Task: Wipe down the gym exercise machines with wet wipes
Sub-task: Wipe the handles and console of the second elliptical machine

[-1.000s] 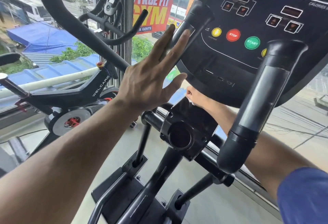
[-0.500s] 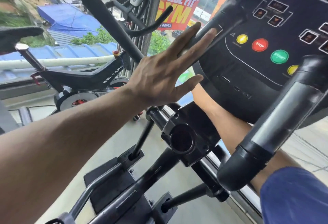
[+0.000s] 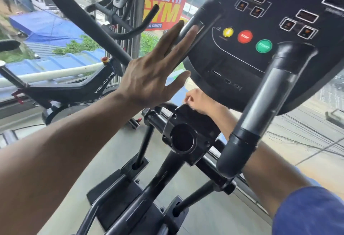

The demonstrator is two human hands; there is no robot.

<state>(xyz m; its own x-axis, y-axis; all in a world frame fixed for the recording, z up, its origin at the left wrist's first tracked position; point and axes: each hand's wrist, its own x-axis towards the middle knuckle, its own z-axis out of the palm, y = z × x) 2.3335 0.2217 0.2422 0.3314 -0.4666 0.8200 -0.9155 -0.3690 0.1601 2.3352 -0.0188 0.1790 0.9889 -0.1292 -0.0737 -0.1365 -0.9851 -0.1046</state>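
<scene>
Fingers of the left hand point(image 3: 149, 78) lay straight against the rigid black-and-grey elliptical handlebar point(image 3: 197, 22), while the right hand point(image 3: 197, 101) pinched a limp, barely visible white wet wipe point(image 3: 186, 100) beneath the black console point(image 3: 260, 29), best bunched for grip.

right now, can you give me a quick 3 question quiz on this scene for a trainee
1. True or false: the left hand is curled tightly round the handlebar grip.
2. Which round button sits between the yellow one and the green one on the console? A) blue B) red STOP C) white
3. Fill in: the right hand is below the console, at the top of the black ______ on the machine's centre post.

Key
1. False: its fingers are straight, laid flat against the grip.
2. B
3. Bracket. The hand's fingers look curled with a bit of white showing, possibly a wipe, too small to be sure.
</scene>
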